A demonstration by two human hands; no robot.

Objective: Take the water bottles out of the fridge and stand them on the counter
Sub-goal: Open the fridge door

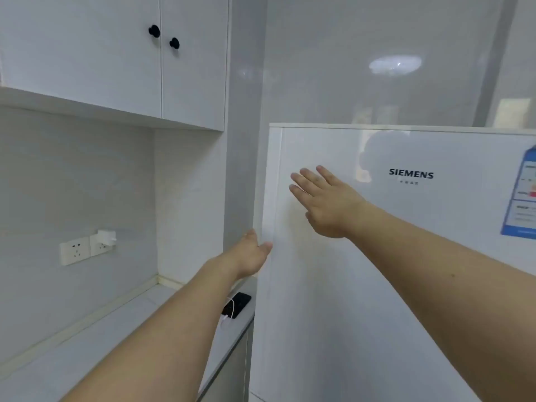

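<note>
At three o'clock in the head view stands the white Siemens fridge (377, 285), its door closed, so the water bottles cannot be seen and where they sit inside cannot be told. Both bare arms reach forward toward it. The right hand (324, 203) is spread flat and open against the upper door panel, fingers (304, 181) pointing toward ten o'clock, just short of the door's left edge; it holds nothing. The left hand (251, 255) is at the door's left edge, near the centre of the view, with its fingertips going round that edge; how far the fingers curl behind it is hidden, so its hold on the door cannot be told. An energy label (522, 192) with a blue border sits on the door at three o'clock. At seven o'clock lies the pale desk (87, 358), running up to the fridge's left side. A black phone (237, 304) lies on it close beside the fridge, with a white cable (227, 316) plugged into it. On the wall at nine o'clock are two white sockets (87, 249), the right one carrying a white charger (106, 237). White wall cabinets (116, 59) with two black knobs (164, 37) hang at eleven o'clock.
</note>
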